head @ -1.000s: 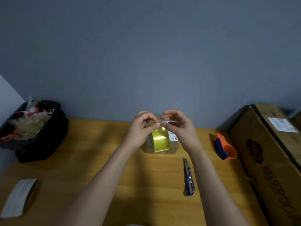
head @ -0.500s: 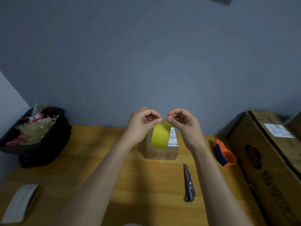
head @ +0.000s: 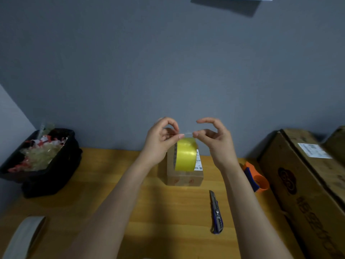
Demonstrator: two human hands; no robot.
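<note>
A yellow roll of packing tape (head: 185,155) hangs above a small cardboard box (head: 183,178) at the back middle of the wooden table (head: 149,212). My left hand (head: 161,139) and my right hand (head: 214,137) are raised over the box. Each pinches one end of a short clear strip of tape (head: 188,134) that comes off the top of the roll. The roll hangs from that strip between the two hands.
A blue utility knife (head: 216,214) lies right of centre. An orange and blue tape dispenser (head: 255,176) sits by a large cardboard carton (head: 308,184) at the right. A black bin of scraps (head: 39,157) stands at the left. A pale tape roll (head: 22,236) lies front left.
Both hands have risen and moved a little apart, pulling a short strip of tape free. The roll has lifted off the box and now hangs from the strip.
</note>
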